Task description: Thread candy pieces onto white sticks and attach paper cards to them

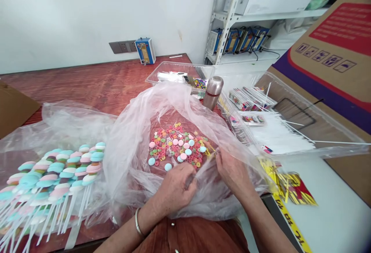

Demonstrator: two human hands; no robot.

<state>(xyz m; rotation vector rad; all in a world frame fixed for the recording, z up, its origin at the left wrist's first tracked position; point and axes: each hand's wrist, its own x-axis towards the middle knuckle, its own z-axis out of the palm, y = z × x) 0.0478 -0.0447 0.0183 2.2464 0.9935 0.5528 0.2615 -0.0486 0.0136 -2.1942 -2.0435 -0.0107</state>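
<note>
Both my hands sit inside a large clear plastic bag [139, 137] spread on the wooden table [95, 86]. My left hand [175, 187] is closed in a pinch on a thin white stick [203, 168]. My right hand [230, 170] is closed too, its fingertips pinching the stick's far end beside the candy. A heap of small candies [176, 146], coloured rings and pastel discs, lies in the bag just beyond my fingers. Finished candy lollipops [55, 171] in pink, blue and white lie in rows on plastic at the left.
A clear tray [292, 129] at the right holds white sticks [278, 135] and printed packets. A metal flask [213, 92] stands behind the bag, next to another clear tray [176, 71]. A cardboard box [333, 67] leans at far right. Yellow-red wrappers [290, 187] lie by the table edge.
</note>
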